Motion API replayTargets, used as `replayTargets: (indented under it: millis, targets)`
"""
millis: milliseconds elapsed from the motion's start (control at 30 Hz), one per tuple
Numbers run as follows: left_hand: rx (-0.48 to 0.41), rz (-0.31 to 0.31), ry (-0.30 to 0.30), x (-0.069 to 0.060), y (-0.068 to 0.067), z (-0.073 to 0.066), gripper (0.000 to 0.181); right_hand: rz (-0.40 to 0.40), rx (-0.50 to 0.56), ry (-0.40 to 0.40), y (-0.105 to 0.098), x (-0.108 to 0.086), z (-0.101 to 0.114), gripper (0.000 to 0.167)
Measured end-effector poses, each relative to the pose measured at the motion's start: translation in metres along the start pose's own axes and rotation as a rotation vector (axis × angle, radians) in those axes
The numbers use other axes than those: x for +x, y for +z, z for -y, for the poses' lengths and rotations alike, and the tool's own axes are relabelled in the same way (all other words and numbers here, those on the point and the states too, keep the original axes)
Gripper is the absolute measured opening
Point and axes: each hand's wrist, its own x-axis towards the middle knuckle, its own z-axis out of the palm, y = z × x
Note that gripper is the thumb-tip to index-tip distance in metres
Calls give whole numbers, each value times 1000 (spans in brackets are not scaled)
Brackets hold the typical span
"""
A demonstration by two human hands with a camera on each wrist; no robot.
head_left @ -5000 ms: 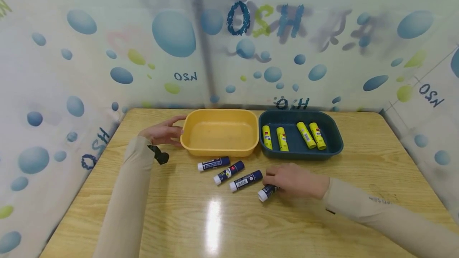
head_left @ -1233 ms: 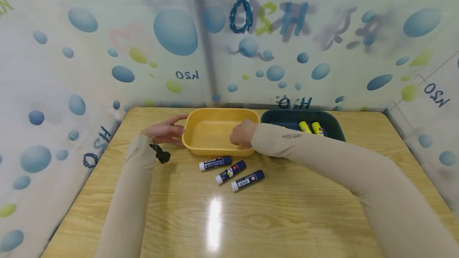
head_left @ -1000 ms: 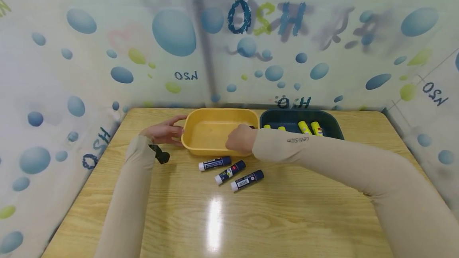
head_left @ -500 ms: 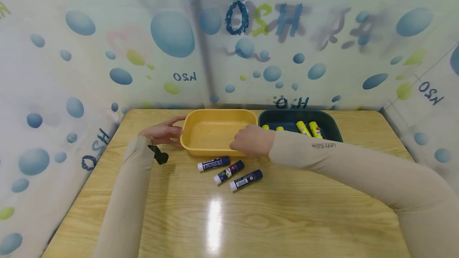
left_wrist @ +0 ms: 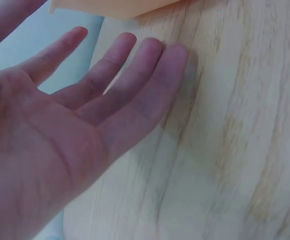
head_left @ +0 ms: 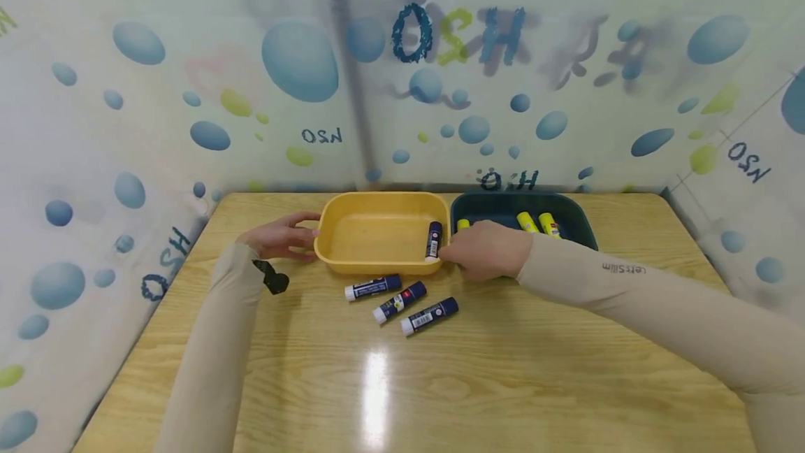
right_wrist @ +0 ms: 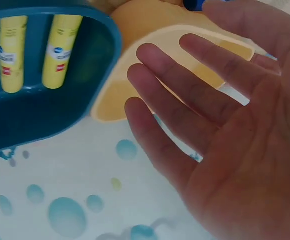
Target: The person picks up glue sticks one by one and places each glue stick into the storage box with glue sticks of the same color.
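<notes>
A navy glue stick (head_left: 434, 240) with a white end lies lengthwise inside the right end of the yellow tray (head_left: 377, 268). Just right of it, over the place where the two trays meet, is my right hand (head_left: 487, 250); the right wrist view shows its fingers spread and holding nothing. My left hand (head_left: 283, 236) stays at the yellow tray's left end, fingers loosely extended; whether it touches the tray I cannot tell. In front of that tray, three more navy glue sticks lie on the table: one near its wall (head_left: 372, 287), a middle one (head_left: 399, 303) and a nearer one (head_left: 430, 316).
A dark blue tray (head_left: 581, 233) stands against the yellow one on its right, holding yellow glue sticks (head_left: 548, 224), partly hidden by my right hand and sleeve. Behind the wooden table (head_left: 503, 383) hangs a patterned sheet (head_left: 264, 166). A black strap piece (head_left: 273, 277) hangs at my left wrist.
My right hand picked up the rightmost navy glue stick, carried it into the yellow tray and let it go. It has since drawn back to the right. The left hand has barely moved.
</notes>
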Motion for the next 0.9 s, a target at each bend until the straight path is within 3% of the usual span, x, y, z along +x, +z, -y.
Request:
replayTargets:
  millis: [167,400,633,900]
  targets:
    - [29,-24,-24,-1,0,1,64,-29,15,-2,14,-11,-22,22]
    - [102,-40,-24,-4,3,1,66,-30,31,62,33,-32,-55,33]
    - [146,-63,-2,-8,3,2,62,-125,115,109,51,-58,-88,29]
    - [201,-125,29,-27,6,-1,55,-258,160,132,79,-79,-124,27]
